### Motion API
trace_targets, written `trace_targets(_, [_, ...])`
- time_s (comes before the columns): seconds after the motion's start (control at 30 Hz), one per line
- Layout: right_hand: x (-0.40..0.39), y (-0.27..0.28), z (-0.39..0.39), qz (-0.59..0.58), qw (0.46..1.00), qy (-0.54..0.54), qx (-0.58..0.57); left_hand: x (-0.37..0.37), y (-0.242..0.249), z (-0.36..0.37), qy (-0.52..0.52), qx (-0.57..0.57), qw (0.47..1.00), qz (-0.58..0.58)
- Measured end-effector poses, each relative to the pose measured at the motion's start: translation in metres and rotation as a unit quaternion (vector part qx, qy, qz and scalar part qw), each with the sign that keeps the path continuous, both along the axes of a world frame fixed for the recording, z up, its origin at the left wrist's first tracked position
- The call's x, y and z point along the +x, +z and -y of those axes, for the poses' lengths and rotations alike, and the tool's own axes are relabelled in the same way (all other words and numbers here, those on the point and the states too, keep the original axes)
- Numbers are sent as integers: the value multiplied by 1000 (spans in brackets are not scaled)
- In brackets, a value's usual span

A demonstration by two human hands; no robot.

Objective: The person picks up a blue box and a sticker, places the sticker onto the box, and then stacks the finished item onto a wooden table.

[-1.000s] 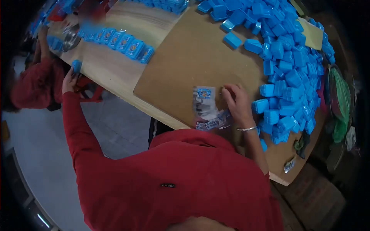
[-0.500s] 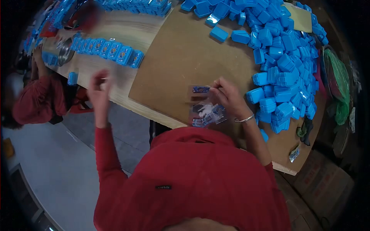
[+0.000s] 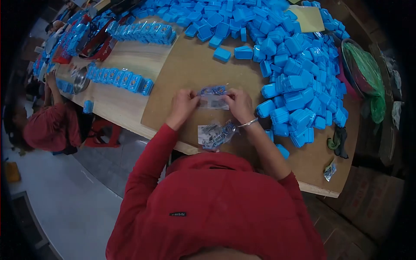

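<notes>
My left hand (image 3: 185, 104) and my right hand (image 3: 239, 104) pinch the two sides of a clear plastic bag (image 3: 212, 102) with blue print along its top. The bag is held flat over the brown board (image 3: 173, 73). Between my forearms, near the board's front edge, lie more clear printed packets (image 3: 216, 134), partly overlapping. A bracelet circles my right wrist.
A large heap of blue plastic boxes (image 3: 294, 86) covers the back and right. Rows of labelled blue boxes (image 3: 121, 79) stand at left. A co-worker in a red sleeve (image 3: 52, 125) sits at far left. A small foil packet (image 3: 329, 170) lies at front right.
My left hand has come from the left onto the bag's left side. My right hand has moved the bag forward, away from the loose packets. The view has shifted.
</notes>
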State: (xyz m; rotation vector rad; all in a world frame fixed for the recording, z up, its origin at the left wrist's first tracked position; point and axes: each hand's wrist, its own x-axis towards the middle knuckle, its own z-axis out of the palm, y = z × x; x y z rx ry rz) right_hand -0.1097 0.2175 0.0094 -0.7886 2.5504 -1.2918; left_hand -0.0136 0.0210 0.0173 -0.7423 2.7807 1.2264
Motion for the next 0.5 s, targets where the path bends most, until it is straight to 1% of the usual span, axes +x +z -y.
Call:
trace_targets(0.07, [0,-1,1,-155,986,-8,68,8,10,-2,4,-162,980,-113])
trace_targets(0.1, [-1,0,1,-134,990,-17,46,9,19,-5,3,-241,956,-171])
trace_targets(0.2, [-4,3,-4,-74,997,-25,-21,11,35,-12,6,-195,969,-152])
trace_targets(0.3, [-2,9,-11,-3,994,-3,-108,-5,20,-28,-24,-119,945,-305])
trace_targets(0.33, [-1,8,-12,28,990,4,-142,-10,18,-27,-36,53,966,-250])
trace_targets(0.37, [-1,9,-14,58,983,9,-175,-17,17,-26,-49,224,955,-188])
trace_targets(0.4, [1,16,-17,51,985,6,-163,-22,19,-28,-62,387,912,-118])
trace_targets(0.47, [5,33,-27,33,990,-9,-138,-27,24,-38,-48,413,896,-154])
trace_targets(0.5, [8,42,-33,31,985,-21,-167,-29,28,-46,-44,428,887,-168])
